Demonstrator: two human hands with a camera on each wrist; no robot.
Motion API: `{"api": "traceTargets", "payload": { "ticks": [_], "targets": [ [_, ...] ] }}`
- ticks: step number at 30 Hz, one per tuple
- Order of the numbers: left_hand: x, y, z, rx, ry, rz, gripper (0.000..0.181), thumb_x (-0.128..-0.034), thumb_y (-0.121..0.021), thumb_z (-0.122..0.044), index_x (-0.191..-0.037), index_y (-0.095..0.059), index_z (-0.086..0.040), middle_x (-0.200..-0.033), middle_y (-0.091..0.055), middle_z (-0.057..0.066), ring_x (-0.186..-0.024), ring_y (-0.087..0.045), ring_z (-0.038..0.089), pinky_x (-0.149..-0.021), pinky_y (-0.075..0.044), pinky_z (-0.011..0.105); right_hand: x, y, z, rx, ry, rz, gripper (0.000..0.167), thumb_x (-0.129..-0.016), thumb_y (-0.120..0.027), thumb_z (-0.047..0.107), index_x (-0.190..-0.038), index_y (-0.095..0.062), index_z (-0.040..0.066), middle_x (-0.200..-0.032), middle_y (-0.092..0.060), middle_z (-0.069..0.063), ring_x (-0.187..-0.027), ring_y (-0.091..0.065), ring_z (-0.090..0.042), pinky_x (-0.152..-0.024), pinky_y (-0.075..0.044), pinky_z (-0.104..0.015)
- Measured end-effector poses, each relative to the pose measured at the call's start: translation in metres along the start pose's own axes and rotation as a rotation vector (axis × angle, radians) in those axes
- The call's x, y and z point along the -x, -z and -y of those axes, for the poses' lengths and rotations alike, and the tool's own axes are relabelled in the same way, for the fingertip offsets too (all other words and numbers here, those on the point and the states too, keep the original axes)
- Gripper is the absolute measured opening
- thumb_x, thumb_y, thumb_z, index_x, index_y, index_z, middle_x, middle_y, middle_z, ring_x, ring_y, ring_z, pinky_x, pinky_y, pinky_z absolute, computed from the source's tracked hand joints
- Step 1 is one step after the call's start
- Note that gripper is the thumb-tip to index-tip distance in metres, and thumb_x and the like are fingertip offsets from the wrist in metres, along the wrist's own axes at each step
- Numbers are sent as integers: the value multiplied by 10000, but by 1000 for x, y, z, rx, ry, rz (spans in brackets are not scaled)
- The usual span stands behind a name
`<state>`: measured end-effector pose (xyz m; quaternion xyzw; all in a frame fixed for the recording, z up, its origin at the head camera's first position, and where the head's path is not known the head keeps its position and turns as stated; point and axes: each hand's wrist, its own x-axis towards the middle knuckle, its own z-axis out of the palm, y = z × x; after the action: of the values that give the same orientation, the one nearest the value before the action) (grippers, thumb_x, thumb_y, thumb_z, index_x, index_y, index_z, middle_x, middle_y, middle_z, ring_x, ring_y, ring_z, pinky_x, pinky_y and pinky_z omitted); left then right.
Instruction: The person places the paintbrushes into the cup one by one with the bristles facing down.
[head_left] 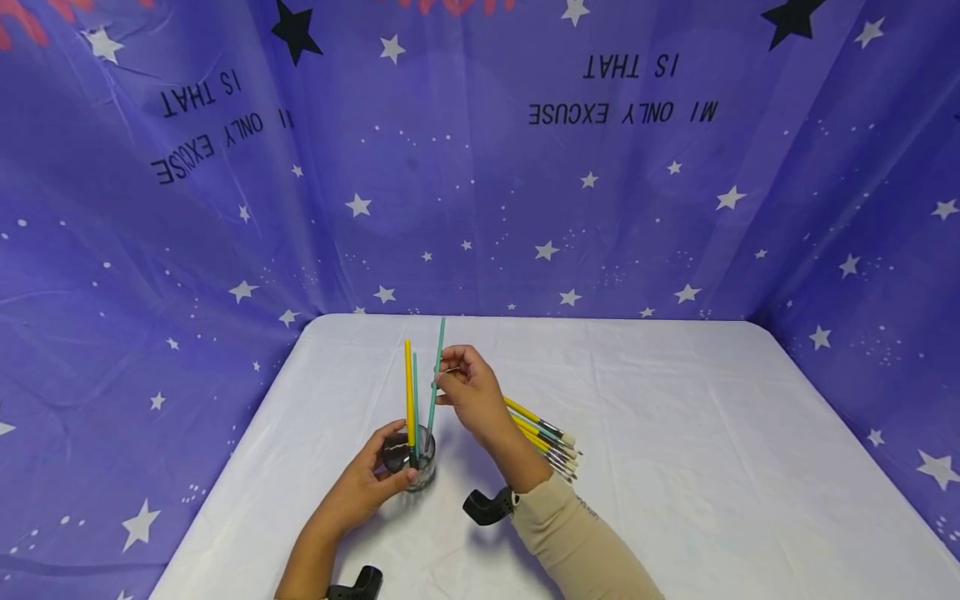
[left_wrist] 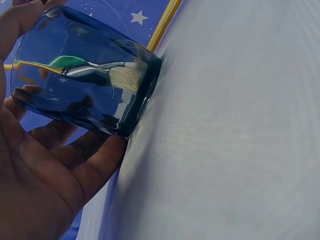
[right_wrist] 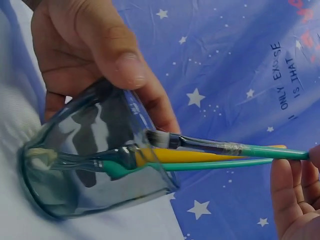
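Note:
My left hand (head_left: 358, 493) grips a clear drinking glass (head_left: 427, 473) standing on the table, fingers and thumb around its sides. In the glass lean a yellow paintbrush (head_left: 409, 379) and a green paintbrush (head_left: 416, 392), handles up. Bristles inside the glass (left_wrist: 50, 40) rest near its bottom in the left wrist view. Above the glass, my right hand (head_left: 474, 398) pinches another green paintbrush (head_left: 441, 340) by its handle. The right wrist view shows this held paintbrush (right_wrist: 200, 144) with its bristle tip at the glass rim.
A bunch of yellow and green paintbrushes (head_left: 542, 429) lies on the white-covered table (head_left: 675, 433), right of the glass and partly behind my right forearm. A purple star-printed curtain (head_left: 480, 167) surrounds the back and sides. Black wrist devices (head_left: 487, 507) are on both wrists.

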<state>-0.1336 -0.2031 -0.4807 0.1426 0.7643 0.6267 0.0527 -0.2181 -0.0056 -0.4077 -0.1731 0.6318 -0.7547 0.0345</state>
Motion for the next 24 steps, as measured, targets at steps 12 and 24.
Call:
{"api": "traceTargets", "payload": {
  "ticks": [12, 24],
  "targets": [
    [0, 1, 0, -6, 17, 7, 716, -909, -729, -106, -1504, -338, -175, -1403, -457, 205, -1237, -536, 363, -959, -464, 232, 5, -8, -21, 104, -59, 38, 274, -954, -543, -60, -1227, -514, -68, -1006, -537, -108, -833, -564, -199, -716, -568, -357],
    [0, 2, 0, -23, 30, 1, 704, -911, -730, -136, -1500, -349, -197, -1401, -460, 200, -1231, -540, 346, -959, -466, 247, 18, -17, -9, 121, -28, 108, 221, -935, -545, -95, -1156, -536, -94, -990, -568, -220, -789, -570, -209, -745, -566, -444]
  ]
}}
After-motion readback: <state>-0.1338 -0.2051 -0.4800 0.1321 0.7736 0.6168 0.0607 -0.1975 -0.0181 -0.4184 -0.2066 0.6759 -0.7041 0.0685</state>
